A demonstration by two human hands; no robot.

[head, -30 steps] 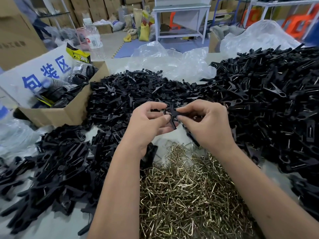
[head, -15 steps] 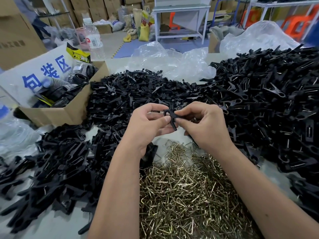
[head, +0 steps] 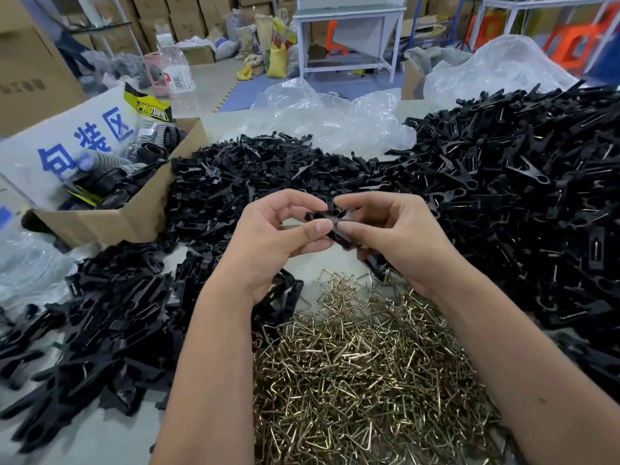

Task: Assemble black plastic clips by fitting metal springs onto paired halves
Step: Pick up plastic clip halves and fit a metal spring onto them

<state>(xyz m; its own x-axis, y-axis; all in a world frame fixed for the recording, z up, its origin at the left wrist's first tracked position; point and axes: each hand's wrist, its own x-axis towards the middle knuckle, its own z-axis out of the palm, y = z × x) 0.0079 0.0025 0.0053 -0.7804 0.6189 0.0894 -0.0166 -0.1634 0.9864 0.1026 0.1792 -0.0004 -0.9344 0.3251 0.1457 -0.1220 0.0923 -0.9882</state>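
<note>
At the far left a crumpled clear plastic bag (head: 23, 263) runs off the frame edge, and behind it a cardboard box (head: 110, 219) stands open with a white sign bearing blue characters (head: 67, 146) leaning inside it; the dark ribbed items in the box are too jumbled to name. In front of the box a heap of black clip halves (head: 110, 313) spreads over the table (head: 84, 437), its lower left end blurred and cut off. At the middle, the left hand (head: 268, 243) pinches the near end of a black clip (head: 330, 223) between thumb and curled forefinger, and the right hand (head: 392, 236) grips the other end with thumb and fingers bent round it, so most of the clip is hidden; whether a spring is already seated on it cannot be told. The clip is held in the air above the far edge of the pile of brass-coloured metal springs (head: 362, 380), which lies between the two forearms and continues past the bottom edge. To the right rises a larger mound of black clips (head: 523, 203) with glints of wire on them, cut off by the right edge. Clear plastic sheeting (head: 332, 119) lies behind the piles.
</note>
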